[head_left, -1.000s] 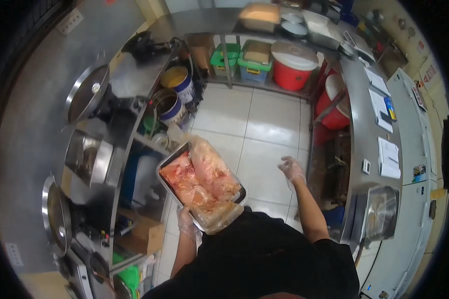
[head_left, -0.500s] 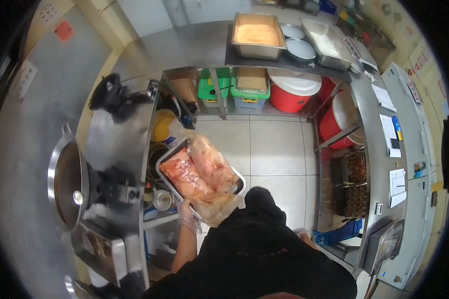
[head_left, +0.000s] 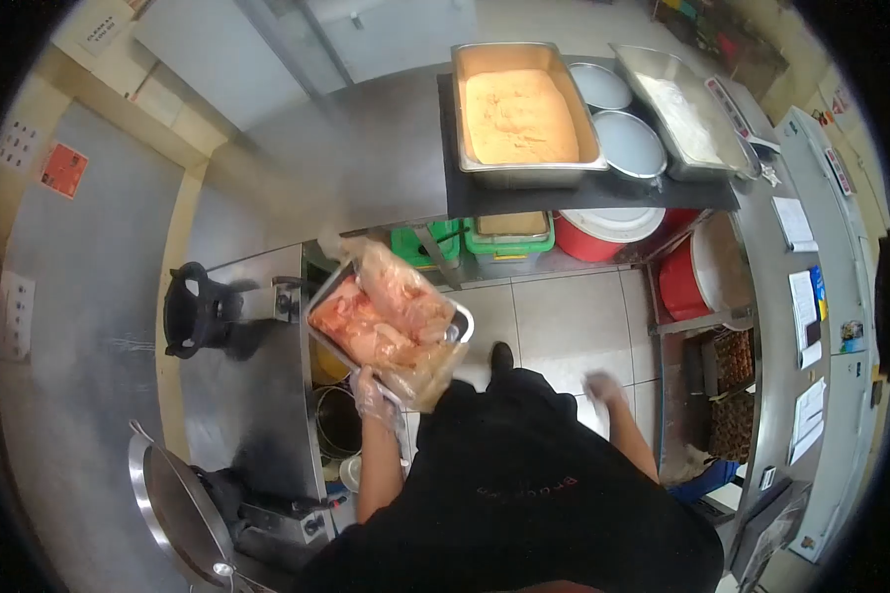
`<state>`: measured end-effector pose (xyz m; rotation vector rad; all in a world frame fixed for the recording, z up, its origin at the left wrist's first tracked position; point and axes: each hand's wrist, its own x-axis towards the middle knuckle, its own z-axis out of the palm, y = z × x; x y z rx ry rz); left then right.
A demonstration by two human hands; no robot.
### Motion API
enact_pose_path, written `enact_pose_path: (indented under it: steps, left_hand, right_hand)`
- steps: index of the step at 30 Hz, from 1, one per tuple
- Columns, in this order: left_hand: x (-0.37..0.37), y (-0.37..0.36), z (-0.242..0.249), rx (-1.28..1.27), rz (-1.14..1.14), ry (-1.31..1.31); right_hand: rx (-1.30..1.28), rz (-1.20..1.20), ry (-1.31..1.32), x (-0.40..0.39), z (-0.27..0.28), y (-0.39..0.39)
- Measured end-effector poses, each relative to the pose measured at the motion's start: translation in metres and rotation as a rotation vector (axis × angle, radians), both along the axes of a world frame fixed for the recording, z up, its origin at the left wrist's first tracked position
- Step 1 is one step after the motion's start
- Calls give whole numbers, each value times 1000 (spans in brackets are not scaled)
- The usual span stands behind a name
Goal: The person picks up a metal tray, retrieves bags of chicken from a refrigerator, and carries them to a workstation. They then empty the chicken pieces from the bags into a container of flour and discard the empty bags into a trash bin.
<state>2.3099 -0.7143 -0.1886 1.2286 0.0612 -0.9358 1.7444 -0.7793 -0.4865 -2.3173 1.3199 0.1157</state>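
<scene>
My left hand (head_left: 368,395), in a clear plastic glove, grips the near edge of a metal tray (head_left: 463,322) held out in front of me. In the tray lie clear plastic bags of raw meat (head_left: 396,306), pink and pale, looking like chicken; one bag's loose end hangs over the near side. My right hand (head_left: 604,387), also gloved, hangs away from the tray on my right, above the floor. Its fingers are smeared by motion, and I see nothing held there.
A steel counter with burners (head_left: 203,311) and a large wok-like pan (head_left: 173,504) runs along my left. Ahead, a counter carries a deep pan of orange powder (head_left: 519,109) and a pan of white powder (head_left: 684,114). Red tubs (head_left: 595,237) stand beneath. Papers (head_left: 806,316) lie on the right counter.
I have moved forward, so the front counter and its pans appear closer. The tray of bagged meat stays in my left hand. My right hand has swung into fuller view on the right.
</scene>
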Motion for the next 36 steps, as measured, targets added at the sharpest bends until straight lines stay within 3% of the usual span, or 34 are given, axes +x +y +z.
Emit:
enact_pose_path:
  steps: [1,2,7,9,11,12,13,17,19,22,24,25,27,28,30,31,33,36]
  left_hand:
    - [7,-22,5,-19,-7,76]
    - [13,-43,5,-3,10,91]
    - [68,-168,-18,12,-110,14]
    - [72,-230,-7,135,-172,65]
    - [96,-268,-23,-8,-235,-57]
    - [108,-288,-33,-78,-146,24]
    - [124,-298,-36,-27,-193,66]
    - [155,-356,-50,-29,-320,108]
    - [160,-372,-27,-2,-352,89]
    - [173,-388,2,15,-421,-42]
    - [184,-411,-19,314,-667,-306]
    - [188,-417,-28,320,-671,-298]
    - [197,-419,5,639,-959,-954]
    - [197,-427,26,631,-965,-954]
    - [195,-425,66,606,-1018,-418]
    - [198,-426,58,605,-1025,-415]
    - [208,-423,30,620,-1147,-973]
    - [218,-414,15,548,-1089,-886]
  right_hand:
    - [179,-280,-274,44,66,-46]
    - [401,-456,-242,111,190,-93]
    - [453,-214,-420,270,357,-213]
    - [522,-229,-453,305,370,-240]
    - [555,-231,-501,357,387,-263]
    - [384,-195,-525,382,398,-268]
    - [220,-155,-545,405,408,-269]
    - [-68,20,-444,478,418,-309]
    - [-71,-15,-331,509,424,-326]
    - [-109,-39,-197,536,420,-338]
    - [-221,110,-59,540,400,-362]
    - [-248,133,-24,541,392,-371]
    - [-198,134,-81,542,394,-377]
    - [-174,118,-121,542,394,-385]
    - [-198,171,-113,546,404,-388]
    - [-220,229,-110,549,407,-395]
    - [-237,292,-101,557,408,-405]
    - [-326,510,-306,573,417,-402]
